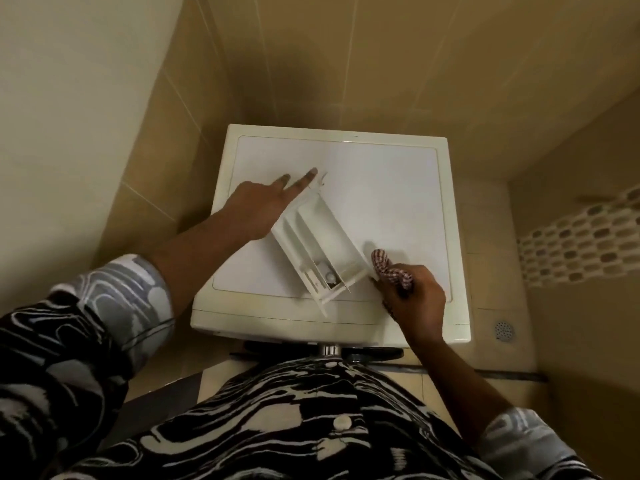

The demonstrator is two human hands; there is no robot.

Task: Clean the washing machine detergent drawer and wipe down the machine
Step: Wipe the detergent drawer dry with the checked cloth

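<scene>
I've laid the detergent drawer slantwise on top of the washing machine, compartments up, so I can reach into them. My left hand lies against its far left side with two fingers stretched flat, bracing it, I'd say, so it won't skate across the smooth lid; my thumb is hidden. My right hand is curled round a bunched red-checked cloth, its tip touching the drawer's near right corner. The lid is pale and glossy. Beige tiled walls hem the machine in, with a mosaic band and a floor drain to the right.
</scene>
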